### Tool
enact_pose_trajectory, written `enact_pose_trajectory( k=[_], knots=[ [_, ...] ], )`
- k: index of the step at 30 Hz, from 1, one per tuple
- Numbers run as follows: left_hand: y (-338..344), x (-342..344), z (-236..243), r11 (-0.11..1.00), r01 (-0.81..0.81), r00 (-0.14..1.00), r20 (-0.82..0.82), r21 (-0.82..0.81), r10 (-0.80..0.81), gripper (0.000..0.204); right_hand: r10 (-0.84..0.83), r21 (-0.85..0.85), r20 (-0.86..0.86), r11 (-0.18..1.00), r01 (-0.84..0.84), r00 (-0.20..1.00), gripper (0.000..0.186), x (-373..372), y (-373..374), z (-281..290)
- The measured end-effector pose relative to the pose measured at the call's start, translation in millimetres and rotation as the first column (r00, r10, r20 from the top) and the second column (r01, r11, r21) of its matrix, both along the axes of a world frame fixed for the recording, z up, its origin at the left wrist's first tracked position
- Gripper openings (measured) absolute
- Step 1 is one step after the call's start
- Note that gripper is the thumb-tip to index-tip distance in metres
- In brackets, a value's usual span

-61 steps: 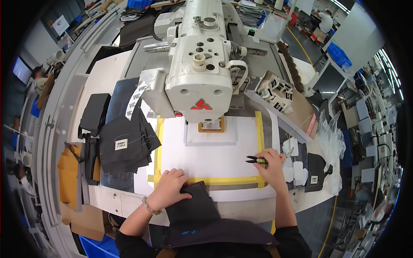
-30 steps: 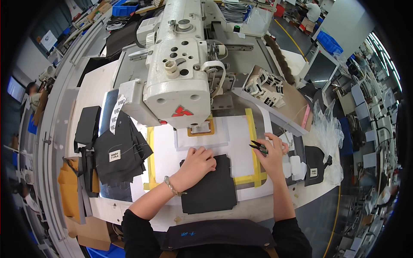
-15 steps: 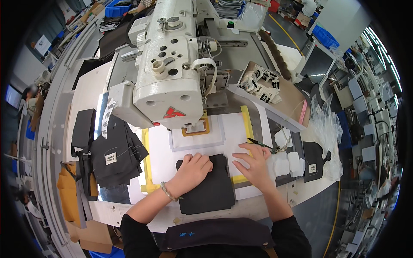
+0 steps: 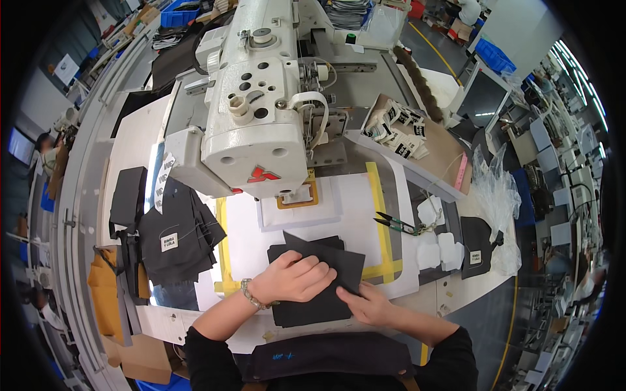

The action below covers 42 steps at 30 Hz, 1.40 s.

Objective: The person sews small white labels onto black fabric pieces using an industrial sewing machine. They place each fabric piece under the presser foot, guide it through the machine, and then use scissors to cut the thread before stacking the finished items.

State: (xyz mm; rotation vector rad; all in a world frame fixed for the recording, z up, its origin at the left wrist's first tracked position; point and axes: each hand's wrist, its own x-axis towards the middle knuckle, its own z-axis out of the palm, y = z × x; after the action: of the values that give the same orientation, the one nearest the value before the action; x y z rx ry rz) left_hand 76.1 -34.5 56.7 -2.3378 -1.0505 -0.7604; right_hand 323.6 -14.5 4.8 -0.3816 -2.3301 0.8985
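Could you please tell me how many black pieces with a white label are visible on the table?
2: one labelled piece tops the pile at left; another lies at right, beside the clear plastic. More may be hidden in the pile.

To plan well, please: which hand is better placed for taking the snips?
Probably the right hand: the snips lie on its side; the left hand, over the black pieces, would reach farther.
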Motion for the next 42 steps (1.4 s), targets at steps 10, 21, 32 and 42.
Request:
enact_pose_trajectory(
  k=[10,21,32,42],
  knots=[
    [55,16,-1,0.937,0.211,0.978,0.064,-0.279,-0.201,0.039,-0.385,-0.809,-0.034,0.552,0.201,0.922,0.071,-1,84,24],
    [59,-5,-42,0.945,0.123,0.99,-0.025,-0.303,-0.137,0.021,-0.417,-0.892,-0.036,0.422,0.159,0.908,0.08,2,92,17],
    [54,-21,-46,0.974,0.077,0.993,-0.073,-0.213,-0.094,0.024,-0.256,-0.59,0.115,0.76,0.274,0.96,0.082,-10,125,10],
    [48,-41,-51,0.978,-0.085,0.991,-0.119,-0.188,0.064,0.023,-0.253,-0.359,0.1,0.893,0.272,0.962,0.074,-52,146,24]
  ],
)
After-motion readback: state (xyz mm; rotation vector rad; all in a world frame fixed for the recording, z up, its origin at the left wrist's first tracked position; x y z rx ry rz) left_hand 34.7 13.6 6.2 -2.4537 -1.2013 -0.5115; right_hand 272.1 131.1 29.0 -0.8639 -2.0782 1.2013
